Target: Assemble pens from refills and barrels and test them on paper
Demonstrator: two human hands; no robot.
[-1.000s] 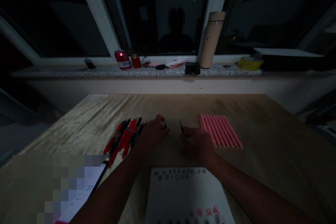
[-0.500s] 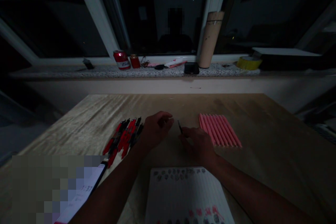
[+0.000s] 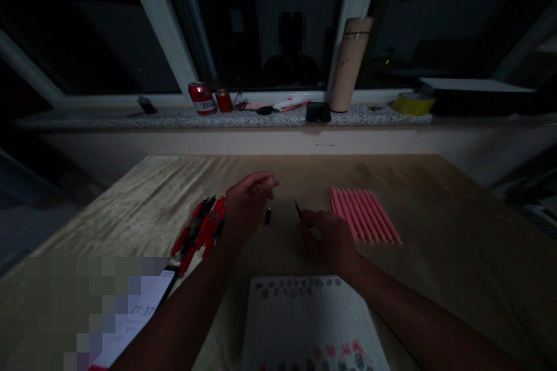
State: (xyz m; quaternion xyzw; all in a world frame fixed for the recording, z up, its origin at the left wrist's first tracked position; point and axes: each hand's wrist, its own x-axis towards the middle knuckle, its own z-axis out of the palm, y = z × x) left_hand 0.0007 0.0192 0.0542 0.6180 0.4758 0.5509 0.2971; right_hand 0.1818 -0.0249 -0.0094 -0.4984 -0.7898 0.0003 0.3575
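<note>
A thin dark pen part point(image 3: 298, 208) is held between the thumb and fingers of the right hand point(image 3: 331, 236), narrowly pinched, and its tip is pointed away from the person, above the table point(image 3: 287, 171). The left hand point(image 3: 249, 203) is raised at the other side, with its thumb and fingertips brought close together; whether something small is held there is not clearly shown (the light is quite weak). Between the two hands, nearer to the left one, a small black piece point(image 3: 268, 216) is seen on the table. By the left hand, red and black pens point(image 3: 202, 232) are gathered in a loose pile, partly hidden by this hand. Just beyond the right hand, pink sticks point(image 3: 365, 215) are laid side by side in a neat row. A lined notebook point(image 3: 304, 322) is placed between the forearms.
</note>
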